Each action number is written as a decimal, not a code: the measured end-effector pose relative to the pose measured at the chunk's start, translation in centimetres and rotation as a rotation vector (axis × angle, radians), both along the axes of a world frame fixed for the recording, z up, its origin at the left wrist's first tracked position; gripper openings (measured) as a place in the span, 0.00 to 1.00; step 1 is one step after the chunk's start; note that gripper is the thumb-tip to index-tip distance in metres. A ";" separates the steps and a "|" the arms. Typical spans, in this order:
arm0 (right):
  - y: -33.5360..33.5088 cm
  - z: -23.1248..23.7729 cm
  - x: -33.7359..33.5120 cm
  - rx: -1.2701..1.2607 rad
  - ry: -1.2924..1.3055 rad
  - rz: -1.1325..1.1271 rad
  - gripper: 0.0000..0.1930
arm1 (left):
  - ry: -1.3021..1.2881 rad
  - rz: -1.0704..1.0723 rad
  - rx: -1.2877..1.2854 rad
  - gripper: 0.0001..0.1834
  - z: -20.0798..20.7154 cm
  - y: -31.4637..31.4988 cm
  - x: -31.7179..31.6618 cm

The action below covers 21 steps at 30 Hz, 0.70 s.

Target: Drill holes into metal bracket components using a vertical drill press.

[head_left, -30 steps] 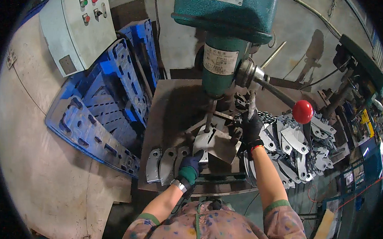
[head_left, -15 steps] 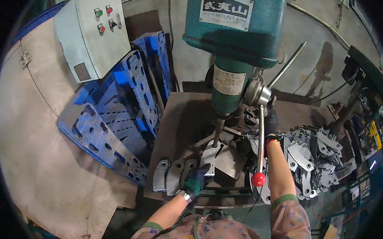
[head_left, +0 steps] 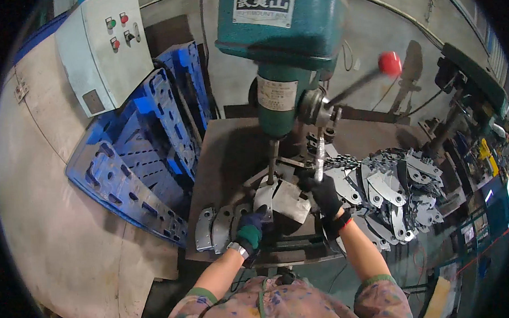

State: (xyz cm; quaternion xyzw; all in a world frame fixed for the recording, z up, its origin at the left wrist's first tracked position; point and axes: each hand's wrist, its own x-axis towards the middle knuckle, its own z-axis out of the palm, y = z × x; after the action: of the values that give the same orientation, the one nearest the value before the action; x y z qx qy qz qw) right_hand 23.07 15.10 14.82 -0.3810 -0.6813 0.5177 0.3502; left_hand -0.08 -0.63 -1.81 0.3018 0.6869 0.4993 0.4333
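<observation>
A green drill press (head_left: 283,38) stands in front of me, its narrow spindle (head_left: 273,158) reaching down to the far end of a curved grey metal plate (head_left: 263,197). My left hand (head_left: 252,226), in a dark glove with a green cuff, grips the plate's near end, holding it flat under the spindle. To the right, my black-gloved right hand (head_left: 323,194) is closed around the lower end of a feed lever (head_left: 320,156). Another lever, tipped with a red knob (head_left: 389,65), points up and right from the same hub. The spindle's tip against the plate is hard to make out.
Several similar curved plates (head_left: 205,232) lie in a row left of my left hand. A large heap of metal plates (head_left: 401,201) covers the table's right side. Blue plastic pallets (head_left: 124,176) lean at the left, below a grey control box (head_left: 105,52).
The feed levers have turned: the red knob swung from low to high on the right. My right hand has come nearer and now grips a lever. My left hand stays on the plate.
</observation>
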 end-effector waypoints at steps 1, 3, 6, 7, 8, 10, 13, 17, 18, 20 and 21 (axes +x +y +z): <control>-2.6 3.1 0.4 -0.126 0.079 0.084 0.15 | 0.213 -0.045 0.030 0.23 -1.2 0.0 -0.5; -6.6 9.5 2.7 -0.213 0.225 0.218 0.19 | 0.419 -0.115 0.041 0.24 1.6 0.2 2.6; -9.6 16.6 1.6 -0.490 0.671 0.282 0.23 | 0.020 0.032 -0.195 0.24 4.5 1.0 3.8; -9.7 19.3 1.2 -0.506 0.760 0.263 0.24 | -0.053 0.047 -0.206 0.24 5.8 0.6 3.9; -10.3 22.4 -0.1 -0.528 0.854 0.282 0.24 | -0.031 0.109 -0.101 0.23 3.5 0.2 2.2; -6.4 24.7 -0.9 -0.604 1.033 0.690 0.26 | -0.163 0.119 -0.022 0.21 0.9 0.7 1.9; -4.3 23.1 0.6 -0.452 0.963 0.782 0.29 | -0.296 0.098 0.077 0.24 4.0 -1.6 2.0; 2.0 13.6 12.2 0.286 -0.070 0.157 0.26 | -0.069 0.100 0.115 0.31 7.3 -8.0 0.2; 4.0 9.6 15.7 0.475 -0.329 -0.023 0.25 | 0.040 0.134 0.016 0.31 8.5 -9.8 -0.9; 7.9 2.7 25.9 0.705 -0.837 -0.269 0.38 | 0.294 0.235 0.022 0.28 3.0 -13.2 -5.1; 9.6 -0.2 32.8 0.794 -1.126 -0.332 0.49 | 0.404 0.279 0.019 0.27 -0.1 -14.1 -6.9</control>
State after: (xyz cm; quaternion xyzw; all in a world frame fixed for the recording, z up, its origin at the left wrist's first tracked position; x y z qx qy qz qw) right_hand 55.85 24.72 14.59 -0.5329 -0.8292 -0.1056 0.1315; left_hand -7.00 -14.76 -1.89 0.3020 0.7898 0.4903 0.2112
